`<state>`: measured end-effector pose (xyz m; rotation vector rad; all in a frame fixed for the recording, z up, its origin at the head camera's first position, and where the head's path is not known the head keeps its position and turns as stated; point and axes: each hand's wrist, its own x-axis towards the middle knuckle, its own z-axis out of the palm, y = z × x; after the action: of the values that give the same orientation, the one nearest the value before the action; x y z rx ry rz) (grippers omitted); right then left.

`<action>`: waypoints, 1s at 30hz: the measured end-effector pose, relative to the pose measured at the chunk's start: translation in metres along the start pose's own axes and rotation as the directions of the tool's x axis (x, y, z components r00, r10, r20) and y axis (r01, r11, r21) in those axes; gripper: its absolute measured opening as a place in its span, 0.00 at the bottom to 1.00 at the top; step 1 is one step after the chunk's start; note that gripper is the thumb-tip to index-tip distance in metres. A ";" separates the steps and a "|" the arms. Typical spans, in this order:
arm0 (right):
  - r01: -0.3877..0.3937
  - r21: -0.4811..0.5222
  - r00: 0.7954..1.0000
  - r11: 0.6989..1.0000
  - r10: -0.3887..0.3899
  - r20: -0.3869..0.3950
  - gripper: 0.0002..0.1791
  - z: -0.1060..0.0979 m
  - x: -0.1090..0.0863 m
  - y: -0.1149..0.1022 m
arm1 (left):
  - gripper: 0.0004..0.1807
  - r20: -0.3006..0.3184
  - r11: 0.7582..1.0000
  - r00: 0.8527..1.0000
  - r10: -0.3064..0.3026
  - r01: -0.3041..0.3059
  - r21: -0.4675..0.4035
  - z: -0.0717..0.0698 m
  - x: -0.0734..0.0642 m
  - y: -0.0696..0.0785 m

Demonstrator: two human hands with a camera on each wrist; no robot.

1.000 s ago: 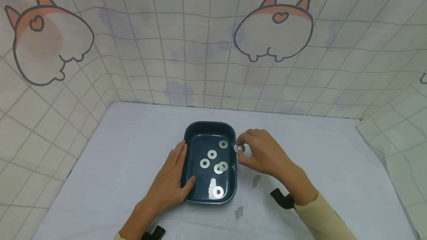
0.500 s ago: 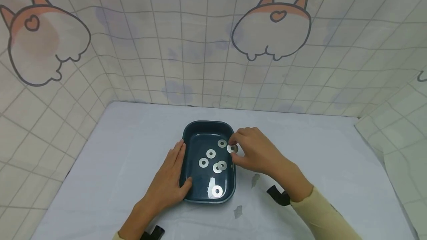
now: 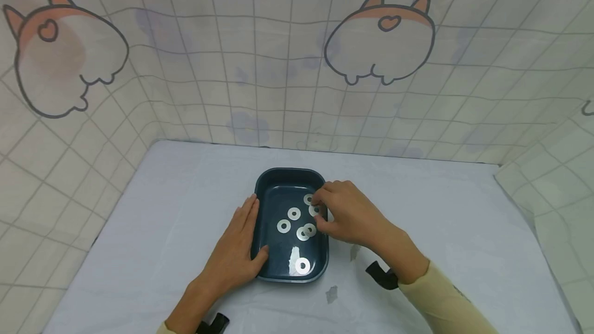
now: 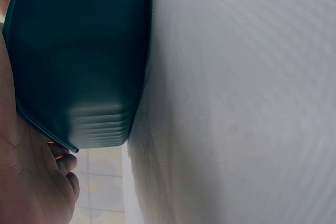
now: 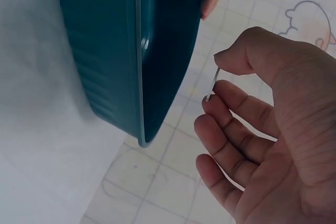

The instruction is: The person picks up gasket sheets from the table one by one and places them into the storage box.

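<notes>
A dark blue-green rectangular tray (image 3: 271,267) stands on the table, with several flat silver washers (image 3: 302,266) lying in it. Two of those washers overlap near the tray's right wall. My right hand (image 3: 355,218) pinches one more washer (image 3: 314,211) between thumb and fingers, over the tray's right part. From the right wrist view this pinched washer (image 5: 212,85) appears edge-on, above the rim. Along the tray's left side lies my left hand (image 3: 234,249), fingers straight on the outside and thumb over the rim. The palm touches the rim in the left wrist view.
White cloth (image 3: 185,195) covers the table. Two small grey patches show on it to the right of the tray, one patch (image 3: 331,294) nearer the front. A tiled-pattern curtain (image 3: 278,66) with cartoon animals surrounds the back and sides.
My right hand has carried the pinched washer leftward, from just outside the tray's right rim to over its inside. The left hand has stayed on the tray's left side.
</notes>
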<state>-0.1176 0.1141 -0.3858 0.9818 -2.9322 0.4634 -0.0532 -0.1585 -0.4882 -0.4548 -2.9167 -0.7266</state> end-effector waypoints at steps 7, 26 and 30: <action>0.012 -0.012 1.000 1.000 -0.012 0.000 0.14 0.001 -0.002 -0.005 | 0.55 0.017 1.000 1.000 0.005 -0.005 -0.003 0.000 0.002 0.002; 0.047 -0.007 0.999 0.999 -0.047 -0.012 0.13 0.001 0.009 -0.008 | 0.55 0.020 1.000 1.000 -0.017 0.017 0.018 -0.004 -0.001 -0.002; 0.047 -0.014 0.999 0.999 -0.047 0.002 0.14 -0.001 0.010 -0.008 | 0.54 0.039 1.000 0.999 -0.017 0.017 0.002 -0.005 0.001 -0.001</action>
<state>-0.1208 0.1025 -0.3819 1.0468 -2.9027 0.4394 -0.0543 -0.1612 -0.4837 -0.4494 -2.9610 -0.7256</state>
